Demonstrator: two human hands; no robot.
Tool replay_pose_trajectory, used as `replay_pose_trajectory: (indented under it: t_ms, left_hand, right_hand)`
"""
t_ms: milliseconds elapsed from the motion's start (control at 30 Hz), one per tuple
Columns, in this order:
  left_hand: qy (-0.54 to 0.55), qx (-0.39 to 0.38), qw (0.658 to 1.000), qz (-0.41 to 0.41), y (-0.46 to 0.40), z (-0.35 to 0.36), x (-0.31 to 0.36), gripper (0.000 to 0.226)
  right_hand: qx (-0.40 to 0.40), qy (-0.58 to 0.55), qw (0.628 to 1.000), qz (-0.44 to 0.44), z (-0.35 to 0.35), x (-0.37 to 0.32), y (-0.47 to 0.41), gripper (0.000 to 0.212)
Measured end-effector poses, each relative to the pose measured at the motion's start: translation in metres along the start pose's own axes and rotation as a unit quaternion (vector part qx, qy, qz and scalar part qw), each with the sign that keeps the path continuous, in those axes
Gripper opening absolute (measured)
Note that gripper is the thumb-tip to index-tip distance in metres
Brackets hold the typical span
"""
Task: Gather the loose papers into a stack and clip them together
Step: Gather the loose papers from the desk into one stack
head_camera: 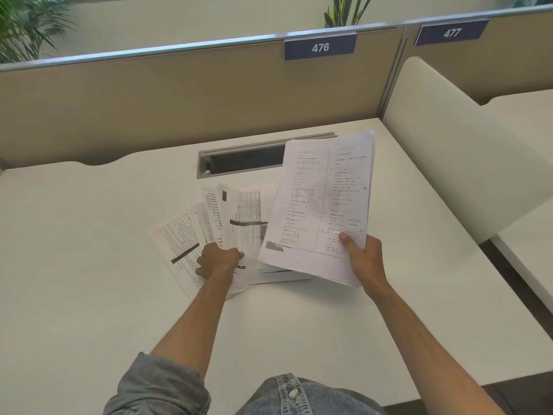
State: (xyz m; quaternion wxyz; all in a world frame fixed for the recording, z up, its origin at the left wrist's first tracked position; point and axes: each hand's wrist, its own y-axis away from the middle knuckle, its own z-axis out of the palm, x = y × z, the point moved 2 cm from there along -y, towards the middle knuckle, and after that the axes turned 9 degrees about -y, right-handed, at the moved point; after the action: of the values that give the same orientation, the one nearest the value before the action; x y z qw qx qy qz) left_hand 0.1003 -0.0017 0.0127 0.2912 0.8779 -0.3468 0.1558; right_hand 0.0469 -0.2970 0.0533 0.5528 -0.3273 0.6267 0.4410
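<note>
Several printed sheets lie fanned out on the white desk [89, 241]. My left hand [217, 260] rests on these loose papers [182, 238], its fingers pinching the edge of one sheet [248, 217] in the middle of the fan. My right hand [363, 256] holds a stack of papers [323, 202] by its lower right corner, thumb on top. That stack is lifted and tilted above the desk, its top page printed with maths in two columns, and it overlaps the right end of the fan. I see no clip.
A grey cable slot [239, 160] is cut into the desk behind the papers. A tan partition [179, 94] with the label 476 [320, 47] closes the back. A white side divider [443, 145] stands on the right. Plants show beyond the partition.
</note>
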Motion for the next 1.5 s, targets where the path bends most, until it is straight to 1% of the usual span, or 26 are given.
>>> replay_pose_trajectory:
  t_ms: [67,133,167,267,300,367,467,500,533,600,667,700,733,767,833,867,900,967,1000,1100,1167,1233,1267,1333,1400,1500]
  left_hand:
    - [0.071,-0.004,0.997,0.027,0.000,0.000,-0.002,0.039]
    - [0.153,-0.043,0.985,0.073,0.006,-0.003,0.002,0.034]
    - [0.171,-0.065,0.978,0.103,0.006,-0.003,0.004,0.037]
    - [0.151,-0.137,0.962,0.182,0.019,-0.005,0.016,0.054]
    - [0.164,-0.163,0.952,0.202,0.022,-0.005,0.018,0.054]
    - [0.219,-0.206,0.928,0.219,0.034,-0.011,0.024,0.053]
    - [0.285,-0.250,0.898,0.223,0.046,-0.017,0.030,0.064]
    - [0.305,-0.259,0.889,0.222,0.046,-0.017,0.031,0.063]
    - [0.319,-0.270,0.881,0.221,0.049,-0.019,0.032,0.056]
    - [0.341,-0.283,0.869,0.222,0.052,-0.021,0.033,0.045]
    - [0.354,-0.304,0.854,0.229,0.059,-0.024,0.034,0.043]
    - [0.360,-0.313,0.849,0.228,0.061,-0.025,0.035,0.044]
    - [0.364,-0.320,0.844,0.230,0.063,-0.025,0.035,0.044]
    - [0.372,-0.327,0.839,0.227,0.065,-0.026,0.035,0.044]
    - [0.377,-0.338,0.832,0.227,0.071,-0.028,0.037,0.043]
    - [0.372,-0.343,0.831,0.233,0.073,-0.028,0.038,0.043]
    - [0.363,-0.349,0.831,0.236,0.076,-0.029,0.038,0.042]
    - [0.342,-0.359,0.834,0.243,0.079,-0.029,0.038,0.041]
    - [0.327,-0.362,0.838,0.246,0.078,-0.028,0.037,0.040]
    - [0.308,-0.374,0.843,0.234,0.076,-0.032,0.038,0.031]
    - [0.334,-0.399,0.828,0.209,0.076,-0.038,0.044,0.040]
    - [0.349,-0.408,0.815,0.217,0.074,-0.045,0.054,0.045]
    - [0.341,-0.398,0.819,0.234,0.073,-0.048,0.060,0.041]
    - [0.316,-0.361,0.838,0.260,0.070,-0.053,0.071,0.028]
    - [0.310,-0.309,0.858,0.269,0.063,-0.054,0.079,0.023]
    - [0.321,-0.261,0.867,0.278,0.061,-0.053,0.085,0.018]
  right_hand:
    - [-0.004,-0.001,1.000,0.004,0.000,-0.001,0.001,0.028]
    - [-0.020,-0.004,1.000,0.007,0.001,-0.003,0.002,0.025]
    - [-0.032,-0.009,0.999,0.008,0.002,-0.005,0.002,0.024]
    - [-0.062,-0.012,0.998,0.004,0.008,-0.008,0.003,0.028]
    - [-0.070,-0.012,0.997,0.005,0.010,-0.009,0.003,0.031]
    - [-0.078,-0.017,0.997,0.014,0.015,-0.011,0.003,0.032]
    - [-0.075,-0.026,0.996,0.031,0.016,-0.015,0.000,0.027]
    - [-0.070,-0.028,0.997,0.034,0.015,-0.017,-0.001,0.026]
    - [-0.062,-0.018,0.997,0.034,0.014,-0.018,-0.002,0.025]
    - [-0.039,0.047,0.998,0.011,0.010,-0.022,-0.005,0.027]
    - [-0.015,0.107,0.994,-0.021,0.006,-0.028,-0.009,0.034]
    - [-0.009,0.101,0.995,-0.024,0.004,-0.030,-0.011,0.037]
    - [-0.014,0.068,0.997,-0.015,0.002,-0.033,-0.013,0.040]
    - [-0.020,0.019,1.000,0.013,0.000,-0.034,-0.015,0.043]
    - [-0.041,-0.087,0.990,0.104,-0.003,-0.036,-0.019,0.055]
    - [-0.063,-0.125,0.980,0.144,-0.006,-0.035,-0.020,0.059]
    - [-0.095,-0.151,0.970,0.168,-0.008,-0.034,-0.022,0.058]
    - [-0.150,-0.172,0.957,0.178,-0.011,-0.034,-0.023,0.045]
    - [-0.159,-0.172,0.956,0.176,-0.012,-0.035,-0.023,0.041]
    - [-0.130,-0.160,0.968,0.144,-0.010,-0.038,-0.025,0.036]
    - [-0.106,-0.141,0.979,0.102,-0.006,-0.042,-0.025,0.031]
    - [-0.088,-0.126,0.986,0.057,-0.002,-0.045,-0.023,0.024]
    - [-0.083,-0.121,0.989,0.034,0.000,-0.047,-0.021,0.021]
    - [-0.077,-0.109,0.991,-0.010,0.008,-0.051,-0.015,0.016]
    - [-0.067,-0.106,0.991,-0.044,0.017,-0.053,-0.010,0.012]
    - [-0.040,-0.109,0.991,-0.071,0.027,-0.054,-0.005,0.014]
